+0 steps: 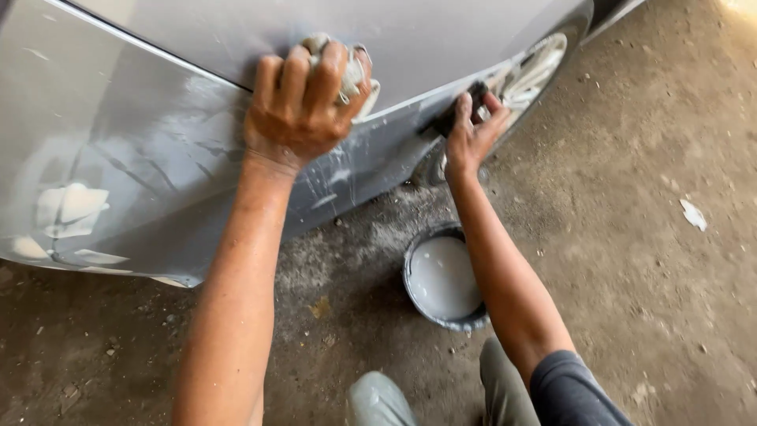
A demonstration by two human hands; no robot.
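Pressing wadded rag (347, 71), no long axis

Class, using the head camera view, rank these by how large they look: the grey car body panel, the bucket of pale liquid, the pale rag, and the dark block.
1. Grey car body panel
2. Bucket of pale liquid
3. Pale rag in the left hand, mostly covered by the fingers
4. Dark block in the right hand, also partly covered

The last two are close, so their order is unsure.

Left hand (296, 106) pressing rag (351, 75) on grey car panel (142, 150), right hand (471, 134) gripping black block (457, 117)
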